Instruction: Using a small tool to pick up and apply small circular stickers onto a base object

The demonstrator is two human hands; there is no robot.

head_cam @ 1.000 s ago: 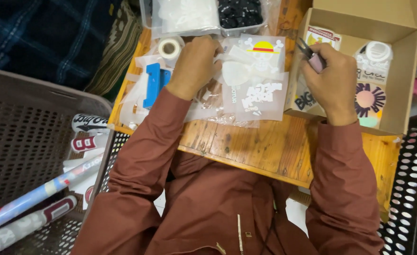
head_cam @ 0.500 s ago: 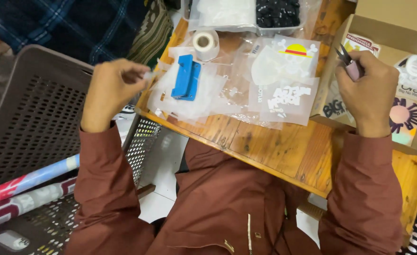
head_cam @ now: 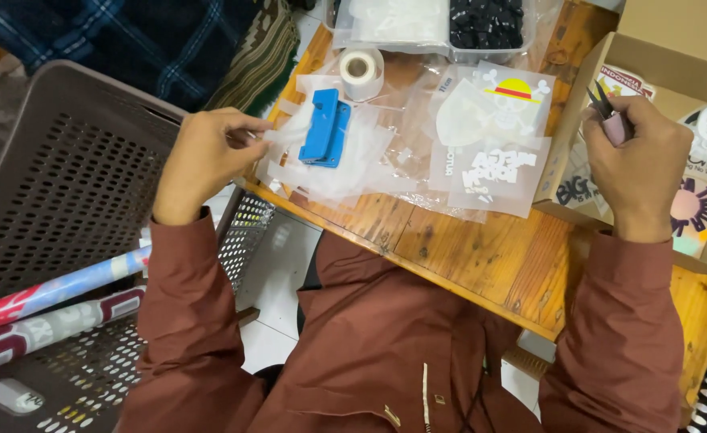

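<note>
— What are the left hand's fingers doing?

— They are pressed together on the edge of a clear plastic scrap, pinching it at the left edge of the worktop. The left hand itself hangs just off that edge, over a brown perforated basket.

— And the right hand?

— The right hand is curled around pink-handled tweezers, the fingers closed on the grip and the dark tips pointing up and away. It sits over the near wall of an open cardboard box, at the right end of the worktop.

— What lies near the scrap?

— Just right of it, a blue plastic block rests on a heap of clear film pieces. Beyond the block stands a small roll of white tape. Further right of the block, sticker sheets lie flat, one with a skull in a yellow hat, one with white lettering.

— Anything at the far edge?

— Clear trays, one with white pieces, one with black pieces. Inside the box, more round stickers show. Below the basket lie rolled printed sheets.
</note>
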